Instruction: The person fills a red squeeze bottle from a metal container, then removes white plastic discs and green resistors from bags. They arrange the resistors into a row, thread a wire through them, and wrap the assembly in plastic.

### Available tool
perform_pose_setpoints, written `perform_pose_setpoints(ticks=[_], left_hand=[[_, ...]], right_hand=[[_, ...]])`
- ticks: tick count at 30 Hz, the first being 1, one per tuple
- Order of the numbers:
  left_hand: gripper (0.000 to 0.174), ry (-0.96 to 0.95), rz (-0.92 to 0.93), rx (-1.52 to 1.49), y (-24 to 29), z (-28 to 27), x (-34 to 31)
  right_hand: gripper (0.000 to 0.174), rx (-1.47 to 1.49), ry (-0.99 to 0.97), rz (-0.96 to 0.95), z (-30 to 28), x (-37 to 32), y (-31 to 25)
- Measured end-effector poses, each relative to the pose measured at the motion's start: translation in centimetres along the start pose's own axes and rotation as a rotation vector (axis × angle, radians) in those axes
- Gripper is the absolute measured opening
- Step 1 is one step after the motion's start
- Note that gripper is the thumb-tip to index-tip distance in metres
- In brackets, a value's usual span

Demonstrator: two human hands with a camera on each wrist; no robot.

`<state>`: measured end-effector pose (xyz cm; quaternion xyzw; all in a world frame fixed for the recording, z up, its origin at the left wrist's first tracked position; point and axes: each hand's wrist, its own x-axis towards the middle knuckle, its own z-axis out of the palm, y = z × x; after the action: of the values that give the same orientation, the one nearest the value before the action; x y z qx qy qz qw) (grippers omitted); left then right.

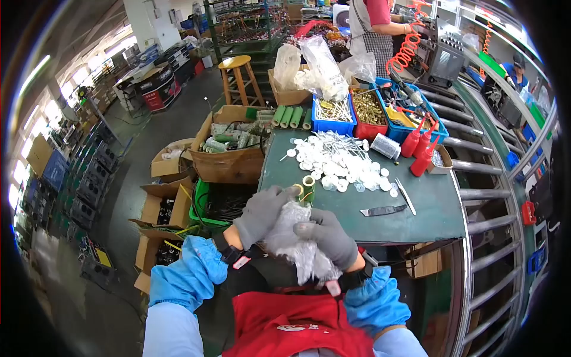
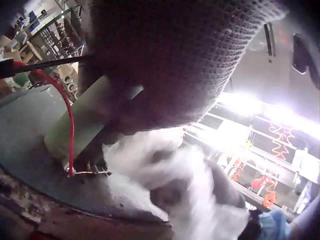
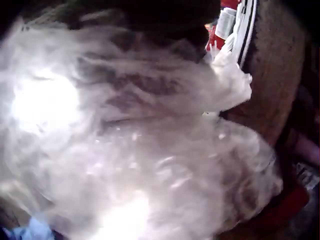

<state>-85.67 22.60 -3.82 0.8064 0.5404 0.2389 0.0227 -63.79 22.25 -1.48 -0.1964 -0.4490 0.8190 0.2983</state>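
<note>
At the near table edge, the grey-gloved left hand (image 1: 262, 214) has its fingers around a pale green tube (image 2: 80, 120), which sticks out under the glove in the left wrist view. A red wire (image 2: 70, 120) runs to the tube's lower end. Crumpled clear plastic (image 1: 288, 232) hangs between the hands. The right hand (image 1: 334, 239), also gloved, grips this plastic from its right side; in the right wrist view the plastic (image 3: 150, 170) covers most of the picture and hides the fingers. Two round green tube ends (image 1: 307, 181) show just beyond the left fingertips.
White round pieces (image 1: 339, 160) lie heaped on the green table (image 1: 357, 223), with tweezers (image 1: 406, 196) and a black strip (image 1: 383, 210) nearby. Blue and red bins, red bottles (image 1: 423, 160) and green tubes (image 1: 291, 117) stand behind. Cardboard boxes (image 1: 226, 160) are left; a roller conveyor (image 1: 491, 223) is right.
</note>
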Motion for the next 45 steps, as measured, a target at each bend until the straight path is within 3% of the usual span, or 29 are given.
perform_pose_setpoints(ticks=[4,7,9,11,13,14,17,19,21,23,24,25,27,28,29,31,33,35,36,37,38,39,41,43,44,45], left_hand=[[0.06,-0.11,-0.08,-0.085,1.2,-1.7,0.2],[0.056,-0.013,0.048,-0.3,0.3,-2.3,0.8],[0.051,-0.139,-0.232,-0.516,0.2,-5.3,0.9],[0.058,-0.16,-0.26,-0.623,-2.9,-6.9,1.4],[0.067,-0.07,-0.231,-0.341,-4.4,-9.7,2.9],[0.082,-0.106,-0.258,-0.21,-5.3,-10.8,4.1],[0.072,-0.13,-0.304,0.146,-6.0,-12.6,9.0],[0.064,-0.084,-0.137,0.435,-8.5,-11.7,12.9],[0.059,-0.015,0.004,0.661,-10.7,-9.7,16.3],[0.056,0.083,0.117,0.828,-13.1,-7.1,19.7],[0.053,0.208,0.205,0.857,-15.0,-5.0,21.0],[0.054,0.215,0.24,0.842,-16.1,-3.3,22.1],[0.055,0.222,0.292,0.803,-17.7,0.0,23.5],[0.06,-0.002,0.228,0.705,-18.2,1.4,23.3],[0.062,0.035,0.2,0.593,-18.5,2.8,22.9],[0.065,0.096,0.135,0.392,-17.8,3.3,22.2],[0.066,0.174,0.092,0.311,-16.9,2.7,21.8],[0.065,0.275,-0.013,0.292,-12.4,0.6,20.5],[0.067,0.157,0.001,-0.076,-10.4,0.3,19.3],[0.069,0.05,0.003,-0.45,-8.1,-0.1,17.3],[0.072,-0.121,-0.069,-0.561,-4.0,-2.8,15.1],[0.075,-0.288,-0.14,-0.679,0.0,-5.0,13.0],[0.077,-0.154,-0.018,-0.677,3.8,-2.9,8.4],[0.074,-0.053,-0.123,-0.402,4.8,-3.2,6.8],[0.073,-0.011,-0.166,-0.256,4.7,-3.4,6.2],[0.069,0.038,-0.16,-0.322,3.5,-2.9,5.2]], right_hand=[[0.038,0.02,-0.009,0.043,2.0,-0.6,-1.3],[0.042,0.085,0.144,0.058,-0.5,-0.8,-0.3],[0.039,-0.046,0.238,0.051,-3.1,-2.0,-0.7],[0.039,-0.104,0.333,-0.041,-5.8,-2.9,-0.6],[0.037,-0.014,0.345,-0.078,-6.9,-3.3,-0.8],[0.036,0.014,0.334,-0.064,-7.7,-3.2,-0.9],[0.036,-0.06,0.35,-0.062,-10.5,-1.6,1.6],[0.031,0.021,0.372,-0.022,-9.4,-1.6,2.0],[0.035,-0.088,0.371,0.043,-5.6,-2.2,-1.2],[0.033,-0.082,0.362,0.132,-5.8,-2.2,-1.7],[0.029,-0.032,0.36,0.167,-6.3,-2.1,-1.3],[0.027,-0.132,0.385,0.161,-7.0,-2.0,-0.6],[0.026,-0.487,0.44,0.216,-7.3,-2.1,-1.1],[0.027,-0.424,0.414,0.194,-7.6,-2.1,-0.9],[0.026,-0.42,0.425,0.241,-7.8,-2.0,-0.9],[0.023,-0.403,0.43,0.285,-7.6,-1.6,-1.5],[0.024,-0.149,0.453,0.32,-7.4,-1.1,-2.1],[0.026,0.085,0.471,0.365,-7.8,-0.4,-2.9],[0.028,-0.022,0.424,0.257,-8.2,0.3,-2.9],[0.03,0.265,0.345,0.339,-8.2,0.9,-4.0],[0.032,0.536,0.29,0.448,-8.1,1.4,-5.2],[0.033,0.305,0.291,0.317,-7.9,3.0,-5.0],[0.036,-0.316,0.376,0.039,-6.8,5.9,-4.2],[0.04,0.193,0.516,0.243,-4.5,8.6,-4.4],[0.045,0.194,0.51,0.236,-4.5,8.5,-3.2],[0.048,0.225,0.388,0.343,-2.9,10.0,-4.5]])
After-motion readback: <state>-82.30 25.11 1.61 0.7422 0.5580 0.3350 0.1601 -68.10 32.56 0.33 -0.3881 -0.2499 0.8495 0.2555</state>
